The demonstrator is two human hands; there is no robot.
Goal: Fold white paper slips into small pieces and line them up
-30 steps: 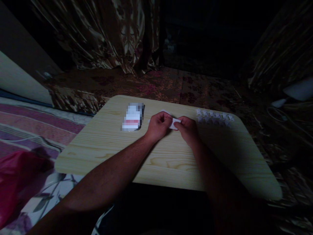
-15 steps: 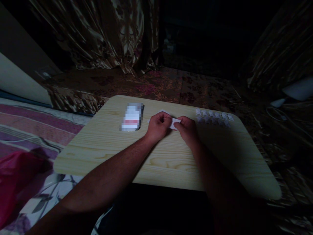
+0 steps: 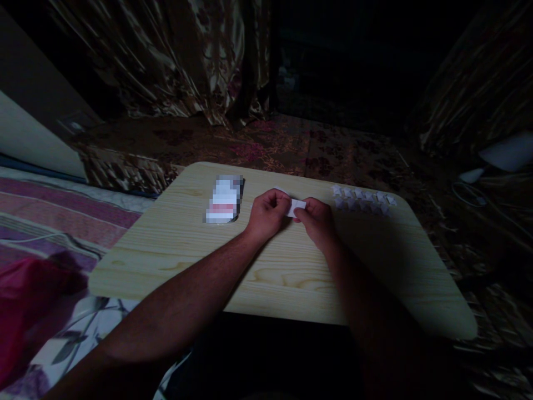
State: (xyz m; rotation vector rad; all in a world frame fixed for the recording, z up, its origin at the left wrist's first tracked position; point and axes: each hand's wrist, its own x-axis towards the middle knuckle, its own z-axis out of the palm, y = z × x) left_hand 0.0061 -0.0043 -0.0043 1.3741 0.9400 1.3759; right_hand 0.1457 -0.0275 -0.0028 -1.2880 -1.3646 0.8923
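Between my two hands, just above the wooden table (image 3: 200, 261), is a small piece of white paper (image 3: 296, 205) that looks folded. My left hand (image 3: 270, 213) pinches its left end between thumb and fingers. At the other end my right hand (image 3: 315, 215) grips it, with the thumb pressed on top. A pale edge, perhaps more paper, peeks out behind my left hand; most of it is hidden. Small folded paper pieces (image 3: 362, 201) stand in two rows on the table, to the right of my right hand.
A pixelated white item with a red band (image 3: 225, 199) lies on the table's left side. Left of the table is a striped bedspread (image 3: 45, 205) with a pink cloth or bag (image 3: 29, 311). Patterned curtains (image 3: 216, 55) hang behind; a lamp-like white object (image 3: 506, 153) is at the right.
The paper between my hands now shows as a smaller, narrower piece with a crease. My right thumb has shifted slightly to the left over it. The rows of folded pieces look the same.
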